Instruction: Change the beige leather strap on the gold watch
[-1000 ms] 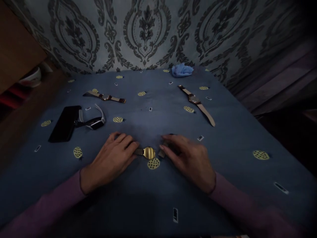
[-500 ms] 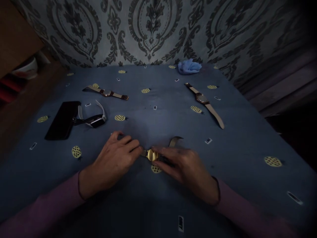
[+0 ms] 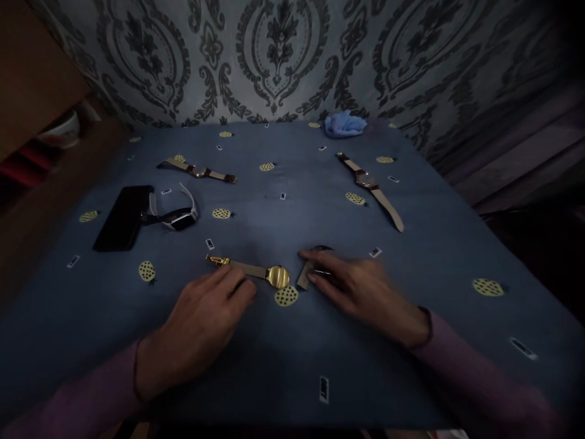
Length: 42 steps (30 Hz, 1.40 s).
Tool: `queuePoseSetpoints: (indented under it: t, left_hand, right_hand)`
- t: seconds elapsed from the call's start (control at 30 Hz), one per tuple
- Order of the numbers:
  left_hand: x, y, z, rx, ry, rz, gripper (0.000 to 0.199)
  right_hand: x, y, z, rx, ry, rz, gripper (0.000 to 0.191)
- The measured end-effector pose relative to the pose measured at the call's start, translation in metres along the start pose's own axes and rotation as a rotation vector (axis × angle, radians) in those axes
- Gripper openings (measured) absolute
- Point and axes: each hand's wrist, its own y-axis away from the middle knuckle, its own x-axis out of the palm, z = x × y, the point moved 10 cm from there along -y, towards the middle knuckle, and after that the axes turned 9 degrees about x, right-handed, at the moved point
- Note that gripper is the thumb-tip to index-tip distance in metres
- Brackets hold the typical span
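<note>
A gold wristwatch (image 3: 278,277) lies back up on the cloth, its strap stretching left to a gold clasp (image 3: 217,260). My left hand (image 3: 201,320) is at this strap, its fingers curled over the near edge; the fingertips are partly hidden. A short gap separates the watch case from a loose strap piece (image 3: 303,277) on the right. My right hand (image 3: 365,292) has that piece between thumb and fingers, with part of it covered. A thin shiny sliver shows between these fingers, too small to name.
A black phone (image 3: 123,218) and a white-strapped smartwatch (image 3: 181,218) lie at left. Beyond them is a brown-strapped watch (image 3: 199,172); another watch (image 3: 366,180) lies at right. A crumpled blue cloth (image 3: 345,124) sits by the patterned wall (image 3: 274,55).
My right hand has let go of the gold watch case and moved right with the strap piece, which now lies apart from it. My left hand has shifted down, uncovering the clasp.
</note>
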Motion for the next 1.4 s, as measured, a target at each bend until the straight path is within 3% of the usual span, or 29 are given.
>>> queuePoseSetpoints:
  t: [0.13,0.27,0.53,0.67,0.77,1.03,1.17,1.4]
  left_hand:
    - [0.023,0.002,-0.001,-0.12,0.078,0.044,0.016]
    - [0.033,0.0,-0.001,-0.161,0.126,0.083,0.014]
    - [0.039,0.001,-0.006,-0.144,0.232,0.149,0.018]
    - [0.028,-0.005,-0.005,-0.203,0.61,0.021,0.019]
    - [0.031,-0.01,-0.001,-0.284,0.877,-0.047,0.013]
    - [0.067,-0.02,0.0,-0.438,1.428,-0.134,0.007]
    - [0.071,-0.022,0.0,-0.504,1.548,-0.153,0.01]
    - [0.061,-0.027,0.007,-0.571,1.659,-0.29,0.015]
  right_hand:
    - [0.001,0.002,-0.003,0.021,0.125,-0.005,0.029]
    - [0.0,0.01,-0.002,0.024,0.148,-0.057,0.021]
    - [-0.002,0.025,-0.002,0.073,0.182,-0.205,0.023]
    - [-0.005,0.027,0.003,0.104,0.297,-0.195,0.014]
    - [-0.009,0.026,0.009,0.133,0.374,-0.168,0.008]
    - [-0.01,0.019,0.014,0.18,0.41,0.007,0.015]
    - [-0.003,0.015,0.011,0.136,0.164,0.088,0.014]
    - [0.011,0.015,0.001,0.222,-0.812,0.211,0.029]
